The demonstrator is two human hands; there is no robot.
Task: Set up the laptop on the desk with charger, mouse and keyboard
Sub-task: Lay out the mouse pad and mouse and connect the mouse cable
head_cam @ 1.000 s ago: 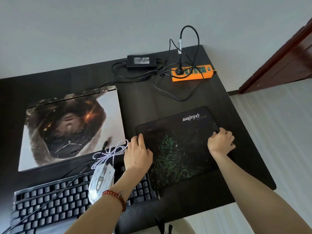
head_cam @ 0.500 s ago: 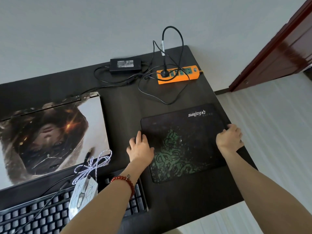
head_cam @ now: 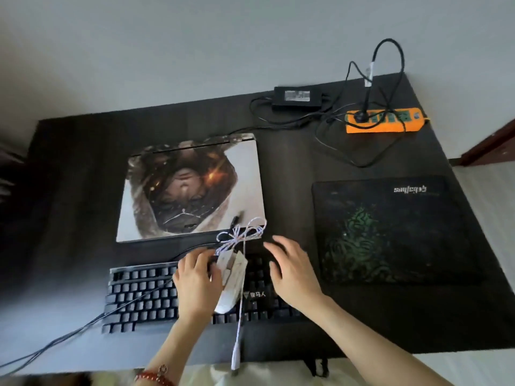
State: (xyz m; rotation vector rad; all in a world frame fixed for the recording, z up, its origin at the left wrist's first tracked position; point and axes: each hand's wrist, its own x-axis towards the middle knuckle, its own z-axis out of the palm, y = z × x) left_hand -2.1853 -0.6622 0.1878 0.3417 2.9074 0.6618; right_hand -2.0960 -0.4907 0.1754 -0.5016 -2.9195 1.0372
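Now both hands are placed over the keyboard [head_cam: 145,296] at the desk's [head_cam: 69,162] near edge. Left hand [head_cam: 196,282] rests beside the white mouse [head_cam: 231,280], fingers loosely bent – contact with it cannot be told. Right hand [head_cam: 292,271] is spread, fingers relaxed, nothing held. Mouse lies on the keyboard, its cable [head_cam: 241,235] bundled on top. Closed laptop [head_cam: 192,188] sits just behind; mousepad [head_cam: 390,232] to the right. Charger [head_cam: 298,97] and power strip [head_cam: 386,121] are at the far edge – cables tangled between.
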